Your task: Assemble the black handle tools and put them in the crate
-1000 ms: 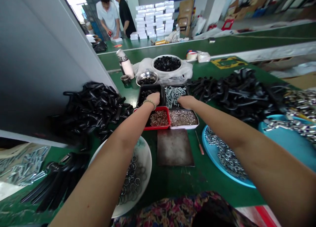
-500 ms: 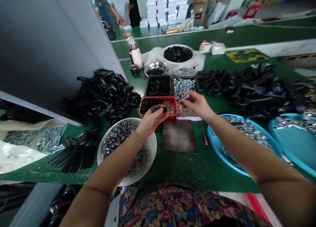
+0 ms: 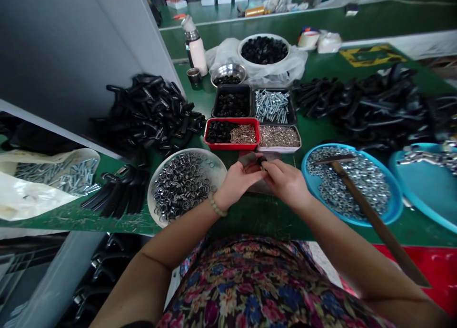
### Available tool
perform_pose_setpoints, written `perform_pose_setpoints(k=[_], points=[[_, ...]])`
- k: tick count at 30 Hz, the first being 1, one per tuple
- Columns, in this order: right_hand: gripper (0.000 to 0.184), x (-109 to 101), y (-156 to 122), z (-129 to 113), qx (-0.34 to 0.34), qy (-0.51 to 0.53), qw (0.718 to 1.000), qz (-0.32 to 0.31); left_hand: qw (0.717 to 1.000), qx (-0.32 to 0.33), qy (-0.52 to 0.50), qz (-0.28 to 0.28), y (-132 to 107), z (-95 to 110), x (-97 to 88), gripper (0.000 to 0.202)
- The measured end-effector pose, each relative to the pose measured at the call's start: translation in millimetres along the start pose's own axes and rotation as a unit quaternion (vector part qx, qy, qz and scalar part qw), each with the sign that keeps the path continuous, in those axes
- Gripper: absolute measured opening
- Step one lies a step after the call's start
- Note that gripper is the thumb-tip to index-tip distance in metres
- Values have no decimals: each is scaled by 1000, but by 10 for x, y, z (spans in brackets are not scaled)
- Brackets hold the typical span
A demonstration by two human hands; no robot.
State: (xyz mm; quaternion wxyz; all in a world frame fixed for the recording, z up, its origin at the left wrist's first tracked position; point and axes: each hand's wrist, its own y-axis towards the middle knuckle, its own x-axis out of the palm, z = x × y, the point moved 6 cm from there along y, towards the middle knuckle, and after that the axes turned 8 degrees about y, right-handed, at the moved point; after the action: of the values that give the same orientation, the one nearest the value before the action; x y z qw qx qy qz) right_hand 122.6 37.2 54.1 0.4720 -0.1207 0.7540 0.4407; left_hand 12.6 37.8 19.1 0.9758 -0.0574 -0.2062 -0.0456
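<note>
My left hand (image 3: 238, 181) and my right hand (image 3: 285, 181) meet over a dark metal plate (image 3: 257, 184) on the green table (image 3: 250, 218), just in front of the trays. Both are closed in a pinch around a small dark part (image 3: 254, 159) held between the fingertips; the bolt my right hand carried is hidden. Directly behind them stand a red tray (image 3: 231, 133) with black pieces and small brass bits, and a white tray (image 3: 279, 137) of tiny silvery parts. Farther back are a black tray of black caps (image 3: 232, 102) and a black tray of silver bolts (image 3: 272, 105).
A white bowl of metal rings (image 3: 183, 183) lies at the left, a blue dish of nuts (image 3: 352, 183) at the right with a wooden handle (image 3: 371, 218) across it. Black handle piles (image 3: 150, 111) flank the trays. A flask (image 3: 194, 44) and bowls stand behind.
Both hands pulled back from the far trays toward my body, the left with a dark part and the right with a bolt, and now meet over the metal plate.
</note>
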Motion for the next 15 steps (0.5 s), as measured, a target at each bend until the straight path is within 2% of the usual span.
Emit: perform_pose_setpoints(k=[3,4,5,6,8,10,11,12,13,15], points=[[15,93,-138,-24,78,88,992,-44,999,-32,39,-3,-121,-131,-62,47],[12,110,-177,-13,116,156,980,-40,998,-41,44,3,-158,-148,-89,46],[18,120,-212,8,157,241,957,-23,998,-52,44,13,-194,-153,-118,42],[29,132,-244,37,199,335,921,0,997,-67,39,23,-230,-150,-144,38],[41,195,-298,87,274,508,816,28,993,-113,15,29,-310,-137,-158,29],[33,293,-336,96,332,616,714,16,987,-161,-22,10,-398,-122,-109,25],[33,336,-348,89,351,644,680,4,983,-178,-42,-4,-440,-115,-70,24],[37,369,-361,86,366,652,663,-3,980,-190,-61,-15,-476,-110,-32,23],[41,391,-375,92,380,645,663,-4,977,-197,-79,-19,-505,-113,-3,22],[45,411,-409,106,402,591,700,-2,974,-207,-96,-6,-540,-151,12,21]])
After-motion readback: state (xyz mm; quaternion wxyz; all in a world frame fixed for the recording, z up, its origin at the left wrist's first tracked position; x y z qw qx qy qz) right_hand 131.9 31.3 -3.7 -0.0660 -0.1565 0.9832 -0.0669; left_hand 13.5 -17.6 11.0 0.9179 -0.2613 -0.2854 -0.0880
